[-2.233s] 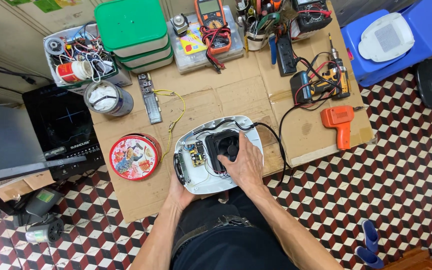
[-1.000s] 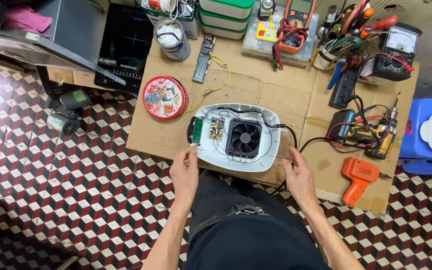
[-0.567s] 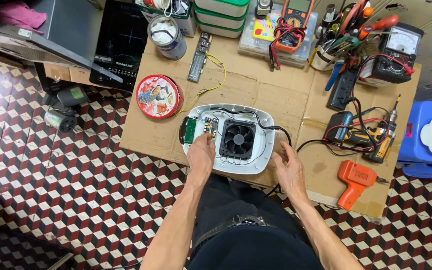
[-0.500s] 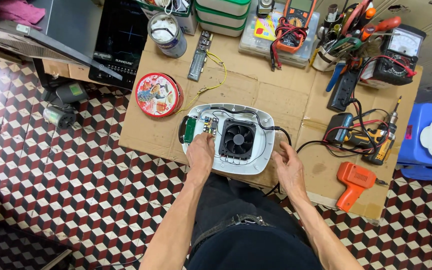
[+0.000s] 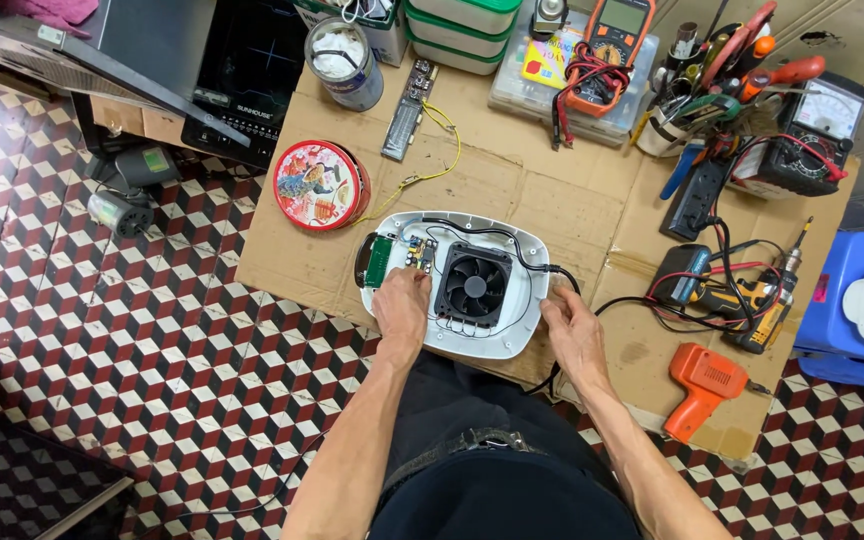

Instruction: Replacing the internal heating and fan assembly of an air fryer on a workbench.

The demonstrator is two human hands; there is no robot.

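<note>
Left hand [image 5: 402, 305] on opened white appliance base [image 5: 492, 345] beside fan [image 5: 473, 285]; right hand [image 5: 572, 330] at its edge.

A cardboard-covered worktable [image 5: 512, 180] stands on a red, black and white cube-patterned tile floor [image 5: 152, 380]; a blue plastic stool [image 5: 842, 290] sits right of the worktable.

A sheet of brown cardboard [image 5: 512, 190] lies on the checkered tile floor [image 5: 152, 350]. On it, the opened white appliance base [image 5: 447, 285] sits near the front edge; left of it a red round tin [image 5: 320, 185], right of it an orange drill [image 5: 704, 385], behind it a clear box with a multimeter [image 5: 592, 60].
</note>
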